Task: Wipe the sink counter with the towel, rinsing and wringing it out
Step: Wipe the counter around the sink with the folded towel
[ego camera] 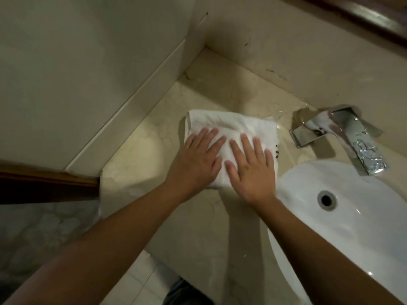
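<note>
you had the towel (231, 137) folded flat on the counter (198, 216), just left of the sink (352, 227) and near the faucet (343, 137). your left hand (196, 159) and right hand (248, 170) pressed it, fingers straight and slightly spread. even palm pressure and overlapping strokes toward the back corner would have served best.

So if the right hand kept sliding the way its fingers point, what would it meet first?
The right hand lies flat on the towel, fingers aimed toward the back wall. Past the towel's far edge there is only bare counter, so probably the wall, left of the faucet.
</note>
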{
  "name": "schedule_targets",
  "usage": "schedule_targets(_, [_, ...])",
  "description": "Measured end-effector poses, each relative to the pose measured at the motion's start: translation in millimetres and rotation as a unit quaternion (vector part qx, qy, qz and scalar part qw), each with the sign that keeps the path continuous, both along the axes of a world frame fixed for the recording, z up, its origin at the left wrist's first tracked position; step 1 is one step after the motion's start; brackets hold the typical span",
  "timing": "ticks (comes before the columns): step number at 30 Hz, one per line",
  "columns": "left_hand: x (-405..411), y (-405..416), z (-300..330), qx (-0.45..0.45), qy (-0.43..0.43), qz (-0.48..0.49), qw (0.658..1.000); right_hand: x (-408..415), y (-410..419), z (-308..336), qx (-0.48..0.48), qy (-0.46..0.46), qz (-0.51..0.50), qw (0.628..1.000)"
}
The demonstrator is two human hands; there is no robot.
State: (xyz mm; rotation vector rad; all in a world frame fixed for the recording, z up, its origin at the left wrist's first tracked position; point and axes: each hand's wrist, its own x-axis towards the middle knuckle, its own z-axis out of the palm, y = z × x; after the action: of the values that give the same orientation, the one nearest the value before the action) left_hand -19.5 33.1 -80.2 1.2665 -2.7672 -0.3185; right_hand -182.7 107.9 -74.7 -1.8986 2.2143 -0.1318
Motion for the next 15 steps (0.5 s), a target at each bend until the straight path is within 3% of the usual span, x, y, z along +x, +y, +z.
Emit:
schedule_targets(4, [26.5,39.5,5.0,0.020,0.024,0.008,0.999,23.6,38.8,-0.6,0.007,-0.002,0.028,1.000])
schedule_targets(9, [56.4,97.5,9.6,0.030,-0.031,0.022,0.999,42.4,89.0,1.6,0.004,-0.009,0.086,0.996])
schedule_targets(15, [49.3,74.1,7.6,0.033,-0.029,0.015,0.999,24.8,65.9,0.8,0.007,-0.010,0.104,0.994])
